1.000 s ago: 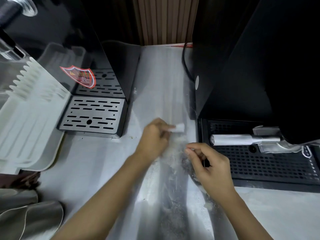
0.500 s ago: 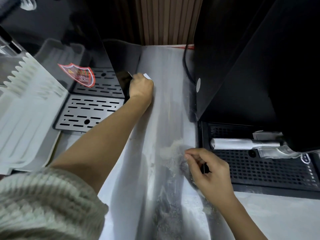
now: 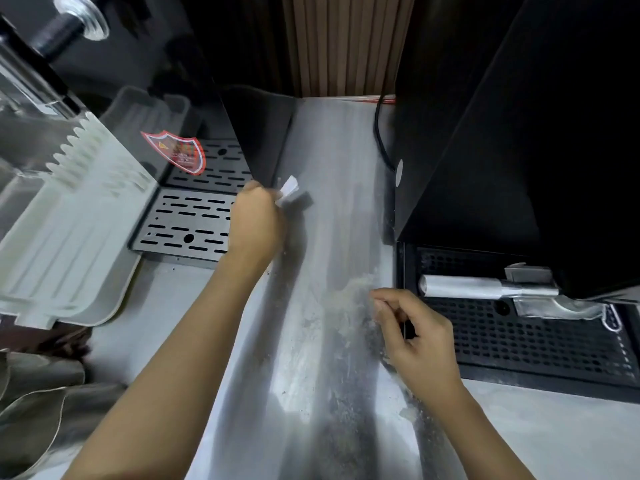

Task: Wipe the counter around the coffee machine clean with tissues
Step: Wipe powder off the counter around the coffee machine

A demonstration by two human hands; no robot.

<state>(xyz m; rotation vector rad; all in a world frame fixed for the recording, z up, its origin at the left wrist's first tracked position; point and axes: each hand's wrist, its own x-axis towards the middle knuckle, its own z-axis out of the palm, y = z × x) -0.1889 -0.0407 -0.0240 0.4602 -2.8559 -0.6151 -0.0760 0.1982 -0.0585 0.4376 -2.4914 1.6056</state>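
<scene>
My left hand (image 3: 254, 221) is closed on a small white folded tissue (image 3: 289, 192), pressed on the grey steel counter (image 3: 332, 209) beside the corner of the left black machine (image 3: 256, 133). A smear of pale powdery residue (image 3: 349, 306) lies on the counter in the strip between the two machines. My right hand (image 3: 415, 337) rests with curled fingers at the edge of that residue, next to the black perforated drip tray (image 3: 519, 341) of the right coffee machine (image 3: 519, 133); whether it holds anything I cannot tell.
A slotted steel drip tray (image 3: 187, 220) fronts the left machine. A white ribbed plastic tray (image 3: 65, 233) sits at the left edge. A steam wand (image 3: 485, 287) lies over the right drip tray. A black cable (image 3: 379, 133) runs down behind the right machine. Wooden slats close off the back.
My left hand first reached from the middle of the counter to the far corner by the left machine, then drew back toward me with the tissue. My right hand stayed put.
</scene>
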